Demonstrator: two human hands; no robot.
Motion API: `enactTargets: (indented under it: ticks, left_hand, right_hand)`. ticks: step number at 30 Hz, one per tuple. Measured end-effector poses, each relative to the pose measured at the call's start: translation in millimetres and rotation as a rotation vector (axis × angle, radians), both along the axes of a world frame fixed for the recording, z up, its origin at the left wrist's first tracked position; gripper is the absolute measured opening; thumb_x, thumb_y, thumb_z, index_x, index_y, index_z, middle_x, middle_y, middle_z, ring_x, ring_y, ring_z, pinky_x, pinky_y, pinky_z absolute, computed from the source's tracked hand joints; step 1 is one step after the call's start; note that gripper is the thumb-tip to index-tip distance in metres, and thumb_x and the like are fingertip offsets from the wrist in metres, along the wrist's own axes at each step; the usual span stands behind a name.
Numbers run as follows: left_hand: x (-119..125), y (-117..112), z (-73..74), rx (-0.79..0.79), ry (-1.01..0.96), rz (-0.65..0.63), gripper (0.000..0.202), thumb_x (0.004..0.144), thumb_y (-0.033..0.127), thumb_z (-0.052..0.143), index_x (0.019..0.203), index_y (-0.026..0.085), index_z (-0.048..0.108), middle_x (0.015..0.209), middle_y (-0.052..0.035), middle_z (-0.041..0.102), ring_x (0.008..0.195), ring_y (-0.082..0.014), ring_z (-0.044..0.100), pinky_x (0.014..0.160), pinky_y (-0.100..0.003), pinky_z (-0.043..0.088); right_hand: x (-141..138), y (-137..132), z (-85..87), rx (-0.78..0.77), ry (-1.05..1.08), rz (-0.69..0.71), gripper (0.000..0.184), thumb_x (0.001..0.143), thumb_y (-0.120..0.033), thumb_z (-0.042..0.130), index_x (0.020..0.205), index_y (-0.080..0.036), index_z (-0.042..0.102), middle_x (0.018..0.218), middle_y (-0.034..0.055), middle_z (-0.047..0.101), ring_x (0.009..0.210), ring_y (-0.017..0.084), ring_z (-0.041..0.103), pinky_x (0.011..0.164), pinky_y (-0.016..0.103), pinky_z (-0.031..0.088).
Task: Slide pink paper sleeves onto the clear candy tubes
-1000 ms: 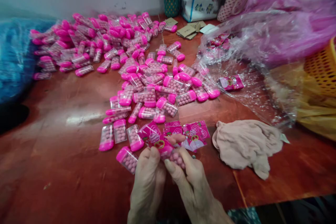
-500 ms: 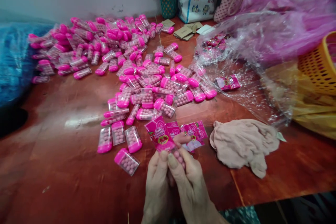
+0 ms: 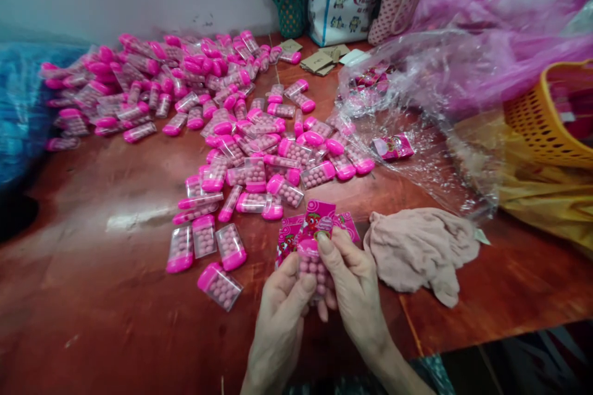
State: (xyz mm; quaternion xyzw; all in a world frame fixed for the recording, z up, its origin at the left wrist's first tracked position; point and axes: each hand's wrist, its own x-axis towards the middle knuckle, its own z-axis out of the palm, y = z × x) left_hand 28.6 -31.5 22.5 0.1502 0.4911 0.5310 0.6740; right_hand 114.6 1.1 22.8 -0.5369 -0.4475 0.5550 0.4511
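From the left, a blue plastic bag (image 3: 21, 117) sits beside a heap of candy boxes (image 3: 139, 83), see-through with bright pink lids. One loose box (image 3: 221, 287) lies on the table (image 3: 106, 271), just left of the hands. The left hand (image 3: 281, 311) pinches the lower part of the held box (image 3: 314, 271), thumb over its front. That box is between both hands, near the person, lid pointing away; its clear wall shows rows of round pink balls. A glossy pink wrapper (image 3: 320, 213) with a red cartoon fruit (a strawberry, perhaps) reaches past the lid, more flat wrappers (image 3: 286, 239) lying behind. The right hand (image 3: 354, 278) pinches wrapper and box near the lid, thumb on top.

The step in hand seems to be joining wrapper and box; whether one is inside the other, I cannot tell. The next move probably calls for a steady left hold while the right thumb guides the wrapper straight. Farther right lies a crumpled pink cloth (image 3: 419, 253).
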Motion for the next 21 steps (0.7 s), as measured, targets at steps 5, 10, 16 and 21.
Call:
enactTargets:
  ticks: [5, 10, 16, 21]
  left_hand:
    - [5, -2, -0.8, 0.002, 0.07, 0.095, 0.01, 0.076, 0.022, 0.06, 0.084, 0.016, 0.061, 0.06, 0.0031, 0.049, 0.049, -0.0048, 0.041, 0.043, -0.016, 0.033]
    - [4, -3, -4.1, 0.039, 0.147, 0.058, 0.009, 0.079, 0.025, 0.057, 0.082, 0.016, 0.059, 0.058, 0.0038, 0.048, 0.046, -0.0041, 0.038, 0.04, -0.015, 0.027]
    - [-6, -3, -7.0, 0.043, 0.248, -0.287, 0.015, 0.08, 0.028, 0.055, 0.084, 0.015, 0.059, 0.054, 0.0023, 0.051, 0.042, -0.0053, 0.041, 0.038, -0.016, 0.026]
    - [1, -7, -4.9, -0.011, 0.169, -0.22, 0.024, 0.071, 0.026, 0.064, 0.092, 0.014, 0.061, 0.051, 0.0018, 0.053, 0.041, -0.0076, 0.043, 0.039, -0.017, 0.03]
  right_hand:
    - [-6, -7, -9.6, 0.017, -0.109, -0.023, 0.023, 0.082, -0.035, 0.054, 0.069, -0.017, 0.057, 0.077, 0.0015, 0.052, 0.063, 0.011, 0.051, 0.05, 0.019, 0.044]
    - [-3, -9, -11.5, -0.096, -0.018, 0.016, 0.02, 0.079, -0.035, 0.057, 0.073, -0.016, 0.06, 0.07, 0.0007, 0.056, 0.048, 0.008, 0.049, 0.04, 0.018, 0.043]
    - [4, -6, -6.2, -0.376, 0.356, 0.037, 0.031, 0.076, -0.045, 0.058, 0.074, -0.014, 0.056, 0.051, -0.0023, 0.055, 0.031, 0.009, 0.049, 0.028, 0.02, 0.041]
    - [4, -3, -3.7, -0.384, 0.202, -0.042, 0.033, 0.074, -0.044, 0.06, 0.062, -0.013, 0.054, 0.048, -0.0008, 0.054, 0.037, 0.009, 0.051, 0.035, 0.017, 0.041]
